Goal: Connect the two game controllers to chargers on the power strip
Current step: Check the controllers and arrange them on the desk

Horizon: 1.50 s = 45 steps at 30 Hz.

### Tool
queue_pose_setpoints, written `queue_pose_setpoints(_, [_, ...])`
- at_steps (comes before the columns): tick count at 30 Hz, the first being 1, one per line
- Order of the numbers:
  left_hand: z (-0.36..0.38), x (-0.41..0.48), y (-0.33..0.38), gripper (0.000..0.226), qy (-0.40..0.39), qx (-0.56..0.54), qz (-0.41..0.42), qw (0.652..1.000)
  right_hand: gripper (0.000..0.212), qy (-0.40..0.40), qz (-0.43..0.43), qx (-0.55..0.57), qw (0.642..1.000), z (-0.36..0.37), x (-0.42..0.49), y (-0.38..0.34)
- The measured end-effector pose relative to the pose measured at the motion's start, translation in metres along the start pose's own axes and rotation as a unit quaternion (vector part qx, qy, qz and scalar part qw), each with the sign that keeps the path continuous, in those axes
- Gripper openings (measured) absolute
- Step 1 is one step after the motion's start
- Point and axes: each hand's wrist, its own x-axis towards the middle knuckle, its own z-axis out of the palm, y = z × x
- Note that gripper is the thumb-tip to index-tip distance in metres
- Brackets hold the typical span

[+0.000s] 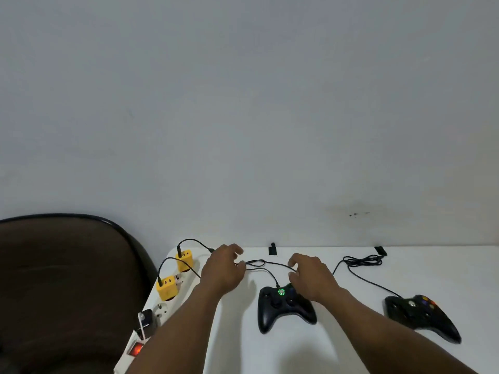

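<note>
Reaching forward over the desk (pixel 378 354), both hands are pinching the cable (pixel 259 264): left hand (pixel 225 269) near the chargers (pixel 167 286), right hand (pixel 310 276) curled above the lit controller (pixel 283 306).

We seem to be in a home: a white table (pixel 378 354) against a bare wall (pixel 243 103), a brown padded chair (pixel 67 279), game controllers (pixel 283 306).
</note>
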Motion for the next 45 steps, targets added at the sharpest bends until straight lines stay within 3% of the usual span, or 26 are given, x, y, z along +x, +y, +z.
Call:
queue_pose_setpoints(8, [0.062, -0.029, 0.021, 0.062, -0.191, 0.008, -0.073, 0.979, 0.021, -0.042, 0.076, 0.012, 0.996, -0.006, -0.028, 0.062])
queue_pose_setpoints(14, [0.082, -0.026, 0.010, 0.052, -0.255, 0.008, -0.128, 0.959, 0.044, -0.112, 0.112, 0.046, 0.986, 0.020, -0.020, 0.071])
queue_pose_setpoints(16, [0.085, -0.023, 0.007, 0.045, -0.265, -0.006, -0.136, 0.955, 0.045, -0.135, 0.117, 0.043, 0.983, 0.028, -0.015, 0.069])
queue_pose_setpoints(20, [0.088, -0.020, 0.004, 0.038, -0.277, -0.040, -0.142, 0.949, 0.021, -0.149, 0.122, 0.045, 0.980, 0.040, -0.006, 0.063])
queue_pose_setpoints(24, [0.083, -0.016, 0.002, 0.058, -0.288, -0.047, -0.156, 0.944, 0.033, -0.147, 0.130, 0.048, 0.979, 0.041, -0.002, 0.060])
queue_pose_setpoints(31, [0.076, -0.020, 0.002, 0.063, -0.293, -0.038, -0.161, 0.942, 0.035, -0.163, 0.140, 0.070, 0.974, 0.038, -0.009, 0.062])
queue_pose_setpoints(37, [0.079, -0.025, 0.009, 0.053, -0.278, -0.013, -0.147, 0.949, 0.038, -0.168, 0.129, 0.061, 0.975, 0.035, -0.015, 0.064])
queue_pose_setpoints(45, [0.076, -0.027, 0.026, 0.070, -0.237, 0.006, -0.117, 0.964, 0.047, -0.159, 0.106, 0.059, 0.980, 0.017, -0.022, 0.068])
